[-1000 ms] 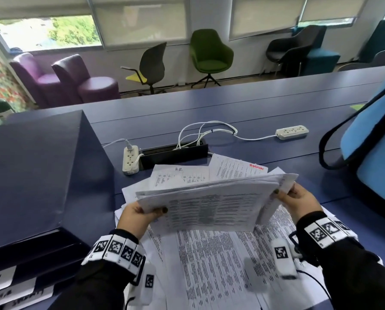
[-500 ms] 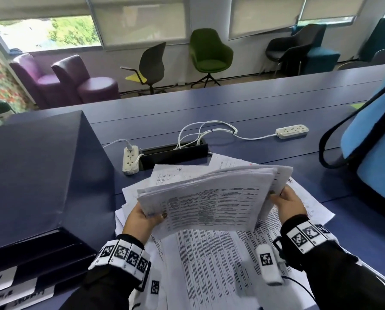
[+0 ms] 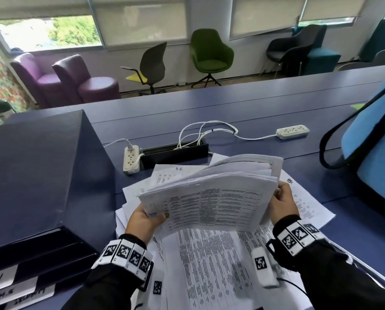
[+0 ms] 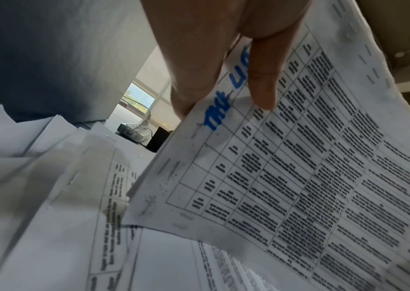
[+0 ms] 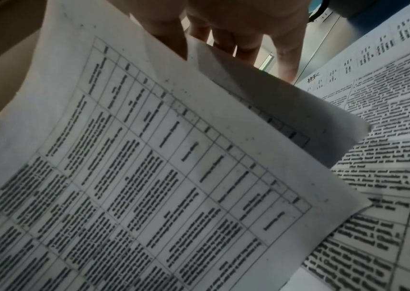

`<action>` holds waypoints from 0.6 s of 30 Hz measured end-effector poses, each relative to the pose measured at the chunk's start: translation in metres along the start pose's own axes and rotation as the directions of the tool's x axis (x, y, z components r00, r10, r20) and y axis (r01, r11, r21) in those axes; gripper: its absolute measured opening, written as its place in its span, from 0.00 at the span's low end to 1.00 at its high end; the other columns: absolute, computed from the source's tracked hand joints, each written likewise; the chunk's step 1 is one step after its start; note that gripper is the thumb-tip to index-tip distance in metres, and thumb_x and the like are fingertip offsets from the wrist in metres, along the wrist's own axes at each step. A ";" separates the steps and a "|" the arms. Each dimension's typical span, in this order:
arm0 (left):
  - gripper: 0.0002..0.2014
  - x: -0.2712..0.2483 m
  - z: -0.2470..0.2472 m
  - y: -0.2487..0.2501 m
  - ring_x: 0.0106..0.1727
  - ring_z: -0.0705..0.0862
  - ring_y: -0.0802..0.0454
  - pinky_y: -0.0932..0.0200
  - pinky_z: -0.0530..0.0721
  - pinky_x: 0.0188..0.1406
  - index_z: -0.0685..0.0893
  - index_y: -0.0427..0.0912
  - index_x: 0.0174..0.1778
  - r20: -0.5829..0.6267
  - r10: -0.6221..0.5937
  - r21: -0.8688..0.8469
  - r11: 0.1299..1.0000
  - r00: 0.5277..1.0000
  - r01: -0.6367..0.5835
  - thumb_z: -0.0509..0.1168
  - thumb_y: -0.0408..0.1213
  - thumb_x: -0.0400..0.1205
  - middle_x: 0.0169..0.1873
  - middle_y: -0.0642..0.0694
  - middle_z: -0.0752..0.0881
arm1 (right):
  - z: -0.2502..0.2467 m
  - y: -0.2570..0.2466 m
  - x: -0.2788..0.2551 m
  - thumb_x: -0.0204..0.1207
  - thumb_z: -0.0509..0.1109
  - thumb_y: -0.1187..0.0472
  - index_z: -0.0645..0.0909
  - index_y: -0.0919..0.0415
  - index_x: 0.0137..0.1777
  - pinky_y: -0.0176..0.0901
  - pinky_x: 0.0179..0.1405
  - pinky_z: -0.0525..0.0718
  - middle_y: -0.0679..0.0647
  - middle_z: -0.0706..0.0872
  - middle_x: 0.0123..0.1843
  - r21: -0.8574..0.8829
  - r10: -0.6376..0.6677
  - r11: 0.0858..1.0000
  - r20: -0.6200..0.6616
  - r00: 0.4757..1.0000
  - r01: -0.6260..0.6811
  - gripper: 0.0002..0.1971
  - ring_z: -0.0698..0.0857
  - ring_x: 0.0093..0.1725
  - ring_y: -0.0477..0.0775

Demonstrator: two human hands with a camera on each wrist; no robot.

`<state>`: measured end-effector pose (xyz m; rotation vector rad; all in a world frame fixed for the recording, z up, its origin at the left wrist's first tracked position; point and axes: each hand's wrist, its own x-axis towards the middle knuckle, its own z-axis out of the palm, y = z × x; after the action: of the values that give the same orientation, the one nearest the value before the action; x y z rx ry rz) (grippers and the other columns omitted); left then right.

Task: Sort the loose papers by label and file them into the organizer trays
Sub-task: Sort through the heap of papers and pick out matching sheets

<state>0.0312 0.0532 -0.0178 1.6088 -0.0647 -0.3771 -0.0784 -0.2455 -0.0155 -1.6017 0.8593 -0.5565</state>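
The long blue table [image 3: 243, 104] carried everything. The dark organizer trays [image 3: 37, 253] stood at its near left corner, with white labels on their fronts. The loose papers [image 3: 209, 276] lay spread along the near edge, right of the trays.

Above them, both hands held up a thick stack of printed sheets [image 3: 209, 204]. The left hand [image 3: 142, 220] pinched the stack's left end, thumb on top and fingers below. The right hand [image 3: 282, 206] gripped the right end, with its fingers curled in between the pages.

What could go wrong? The stack was fat and only held at its two ends. It sagged in the middle, so I think some pages could slide out and fall back onto the loose papers. Then the sorted and unsorted ones would get mixed up. The top pages were also fanned open at the right end, so one could slip free there. The blue word written on the stack [image 4: 226, 102] was partly under the left fingers [image 4: 261, 78], so it could be read wrong and go in the wrong tray.

Compared with a second before, the stack had tipped up more toward the face. Its right end had opened wider. A sheet marked with a handwritten label [image 3: 178, 168] showed more behind it, near the power strip [image 3: 131, 159].
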 end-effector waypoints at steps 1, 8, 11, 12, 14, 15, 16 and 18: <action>0.18 -0.001 0.001 0.001 0.48 0.87 0.45 0.52 0.85 0.45 0.83 0.38 0.48 0.006 -0.009 0.010 1.000 1.000 0.009 0.64 0.11 0.73 0.40 0.48 0.91 | -0.001 -0.001 0.000 0.79 0.64 0.57 0.72 0.49 0.50 0.46 0.42 0.78 0.49 0.83 0.39 -0.034 -0.011 0.999 -0.012 1.000 0.010 0.03 0.81 0.41 0.53; 0.18 -0.007 0.002 -0.005 0.59 0.84 0.47 0.45 0.80 0.63 0.81 0.56 0.55 -0.044 -0.013 0.129 0.991 0.999 0.019 0.59 0.24 0.83 0.54 0.52 0.88 | -0.018 -0.003 0.012 0.80 0.63 0.67 0.74 0.52 0.44 0.47 0.51 0.76 0.50 0.83 0.40 -0.075 -0.027 0.997 -0.029 0.999 0.025 0.08 0.82 0.48 0.55; 0.16 -0.007 0.008 0.004 0.52 0.86 0.52 0.54 0.84 0.51 0.79 0.55 0.55 -0.058 -0.017 0.167 0.986 0.998 0.026 0.58 0.26 0.84 0.51 0.52 0.88 | -0.023 -0.012 0.016 0.78 0.64 0.70 0.76 0.56 0.51 0.40 0.44 0.76 0.48 0.80 0.36 -0.027 -0.055 0.998 -0.082 0.995 0.053 0.09 0.81 0.39 0.49; 0.17 -0.005 0.008 0.004 0.51 0.86 0.51 0.53 0.85 0.50 0.78 0.57 0.53 -0.060 -0.026 0.188 0.982 0.998 0.037 0.58 0.26 0.84 0.50 0.51 0.88 | -0.025 -0.016 0.019 0.77 0.64 0.71 0.76 0.53 0.52 0.36 0.40 0.76 0.48 0.80 0.35 -0.017 -0.071 0.997 -0.099 0.992 0.070 0.12 0.81 0.35 0.43; 0.17 0.001 0.007 0.004 0.51 0.87 0.43 0.41 0.85 0.54 0.79 0.59 0.51 -0.058 -0.048 0.257 0.964 0.997 0.061 0.58 0.28 0.83 0.51 0.47 0.88 | -0.028 -0.021 0.024 0.75 0.63 0.73 0.77 0.46 0.51 0.33 0.42 0.76 0.48 0.81 0.37 0.003 -0.083 0.997 -0.089 0.993 0.083 0.18 0.81 0.34 0.39; 0.17 0.003 0.006 0.002 0.52 0.86 0.41 0.39 0.84 0.57 0.79 0.59 0.53 -0.045 -0.070 0.311 0.947 0.997 0.080 0.59 0.28 0.83 0.52 0.45 0.88 | -0.029 -0.023 0.025 0.75 0.64 0.73 0.77 0.45 0.52 0.35 0.46 0.77 0.49 0.83 0.40 0.011 -0.082 0.996 -0.073 0.994 0.083 0.19 0.82 0.39 0.42; 0.17 0.005 0.005 -0.001 0.54 0.85 0.40 0.39 0.83 0.59 0.78 0.57 0.59 -0.032 -0.100 0.366 0.925 0.994 0.105 0.58 0.29 0.83 0.55 0.43 0.87 | -0.029 -0.026 0.024 0.75 0.64 0.72 0.77 0.47 0.57 0.37 0.51 0.77 0.50 0.84 0.45 -0.003 -0.088 0.996 -0.057 0.995 0.088 0.19 0.82 0.45 0.46; 0.21 0.002 0.007 -0.002 0.57 0.84 0.42 0.43 0.81 0.62 0.72 0.50 0.72 -0.021 -0.172 0.437 0.885 0.985 0.164 0.56 0.27 0.84 0.62 0.41 0.83 | -0.026 -0.032 0.020 0.77 0.65 0.70 0.76 0.50 0.65 0.43 0.61 0.76 0.50 0.82 0.54 -0.080 -0.123 0.989 -0.003 0.992 0.123 0.19 0.80 0.56 0.49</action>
<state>0.0310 0.0457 -0.0200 2.0658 -0.0237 -0.5397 -0.0789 -0.2756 0.0196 -1.7350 0.8006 -0.6223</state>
